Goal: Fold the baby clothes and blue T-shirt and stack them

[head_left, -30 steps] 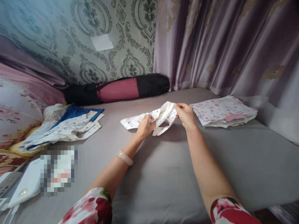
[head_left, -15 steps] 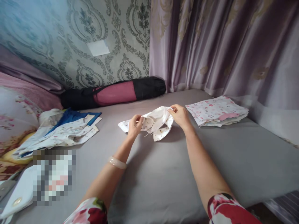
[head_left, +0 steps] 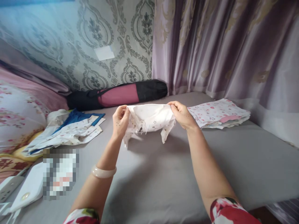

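Observation:
A small white baby top (head_left: 155,120) with a scattered print is held up by its edge between my two hands, just above the grey bed sheet (head_left: 158,177). Pinched at its left corner is my left hand (head_left: 121,119), fingers closed on the cloth. My right hand (head_left: 183,115) grips the opposite corner between thumb and fingers. The edge between them is stretched nearly straight. Sleeve-like parts hang down at both sides, and thin ties dangle in the middle.
A flat stack of printed cloths (head_left: 219,113) lies to the right. At left are loose blue and white clothes (head_left: 77,130), a floral pillow (head_left: 21,105), a white device (head_left: 32,183) and a power strip (head_left: 10,188). A black and maroon long bag (head_left: 119,95) lies along the wall.
My left hand has moved left and up, to the top's corner. The crumpled cloth is now spread wider, its upper edge pulled taut. The view has shifted slightly.

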The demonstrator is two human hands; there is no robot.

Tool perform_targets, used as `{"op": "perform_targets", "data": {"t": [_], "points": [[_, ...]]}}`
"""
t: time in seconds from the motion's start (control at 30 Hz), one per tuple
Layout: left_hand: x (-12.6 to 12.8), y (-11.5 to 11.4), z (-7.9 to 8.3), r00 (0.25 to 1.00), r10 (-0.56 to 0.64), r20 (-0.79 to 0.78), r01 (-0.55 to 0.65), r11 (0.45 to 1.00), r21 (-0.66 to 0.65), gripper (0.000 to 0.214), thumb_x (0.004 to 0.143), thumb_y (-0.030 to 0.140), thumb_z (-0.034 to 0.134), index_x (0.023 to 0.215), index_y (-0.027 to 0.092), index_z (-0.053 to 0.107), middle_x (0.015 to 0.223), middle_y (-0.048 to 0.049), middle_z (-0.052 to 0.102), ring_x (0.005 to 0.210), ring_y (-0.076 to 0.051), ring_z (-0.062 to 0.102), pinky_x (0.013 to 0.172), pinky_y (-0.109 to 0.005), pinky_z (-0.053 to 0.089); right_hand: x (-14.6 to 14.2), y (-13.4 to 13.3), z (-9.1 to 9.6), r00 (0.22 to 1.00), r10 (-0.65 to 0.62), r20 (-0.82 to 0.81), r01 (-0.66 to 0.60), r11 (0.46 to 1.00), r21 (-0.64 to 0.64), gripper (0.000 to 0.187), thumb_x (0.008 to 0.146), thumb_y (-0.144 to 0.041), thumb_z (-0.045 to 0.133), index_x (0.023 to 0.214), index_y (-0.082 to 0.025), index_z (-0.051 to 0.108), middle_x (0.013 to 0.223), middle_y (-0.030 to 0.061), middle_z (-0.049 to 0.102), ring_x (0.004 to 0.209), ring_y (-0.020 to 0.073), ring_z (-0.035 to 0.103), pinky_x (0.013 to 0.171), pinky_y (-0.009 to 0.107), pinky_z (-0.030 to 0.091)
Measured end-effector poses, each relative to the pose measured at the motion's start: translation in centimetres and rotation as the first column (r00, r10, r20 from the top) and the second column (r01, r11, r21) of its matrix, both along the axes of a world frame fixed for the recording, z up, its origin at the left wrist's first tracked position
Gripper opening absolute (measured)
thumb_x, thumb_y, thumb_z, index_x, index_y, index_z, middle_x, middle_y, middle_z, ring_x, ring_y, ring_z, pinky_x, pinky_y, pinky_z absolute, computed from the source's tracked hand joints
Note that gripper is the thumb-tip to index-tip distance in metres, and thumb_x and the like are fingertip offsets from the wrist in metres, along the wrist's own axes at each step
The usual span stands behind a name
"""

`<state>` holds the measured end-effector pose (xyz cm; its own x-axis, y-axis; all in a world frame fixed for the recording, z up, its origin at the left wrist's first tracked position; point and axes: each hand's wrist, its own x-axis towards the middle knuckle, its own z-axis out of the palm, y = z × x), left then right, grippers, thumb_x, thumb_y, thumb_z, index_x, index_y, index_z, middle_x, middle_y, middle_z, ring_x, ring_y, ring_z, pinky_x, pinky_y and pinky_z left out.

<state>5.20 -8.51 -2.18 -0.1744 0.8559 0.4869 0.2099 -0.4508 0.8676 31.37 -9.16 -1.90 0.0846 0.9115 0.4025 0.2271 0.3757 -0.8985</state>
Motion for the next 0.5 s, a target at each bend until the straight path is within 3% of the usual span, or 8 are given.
{"op": "perform_targets", "data": {"t": [0.13,0.3,0.5], "points": [[-1.0,-0.8,1.3,0.998,-0.06,-0.015,0.059,0.997,-0.045,0.03,0.079,0.046,0.068,0.087,0.017,0.066,0.072,0.0001,0.062,0.063,-0.011,0.052,0.057,-0.02,0.041,-0.1,-1.0,0.9,0.998,0.063,0.012,-0.063,0.998,-0.008,0.024,0.084,-0.042,0.06,0.09,-0.02,0.067,0.087,0.0018,0.068,0.081,0.0156,0.061,0.073,0.025,0.047],[-2.5,-0.9,1.0,0.993,-0.1,-0.068,0.088,0.984,-0.154,0.033,0.075,0.047,0.072,0.084,0.016,0.069,0.069,-0.0004,0.063,0.057,-0.01,0.051,0.05,-0.019,0.038,0.4,-1.2,1.0,0.98,0.184,0.081,-0.179,0.982,-0.065,0.029,0.077,-0.042,0.071,0.095,-0.019,0.071,0.094,0.0039,0.072,0.084,0.0171,0.064,0.075,0.027,0.049],[-4.1,-2.0,1.4,0.972,-0.2,-0.128,0.167,0.959,-0.227,0.033,0.073,0.049,0.075,0.078,0.016,0.07,0.064,-0.0008,0.062,0.052,-0.01,0.05,0.044,-0.019,0.035,-0.2,-1.1,1.0,0.986,0.093,0.136,-0.091,0.996,-0.022,0.028,0.077,-0.045,0.07,0.084,-0.018,0.075,0.086,0.004,0.074,0.08,0.0181,0.065,0.073,0.028,0.05]]}}
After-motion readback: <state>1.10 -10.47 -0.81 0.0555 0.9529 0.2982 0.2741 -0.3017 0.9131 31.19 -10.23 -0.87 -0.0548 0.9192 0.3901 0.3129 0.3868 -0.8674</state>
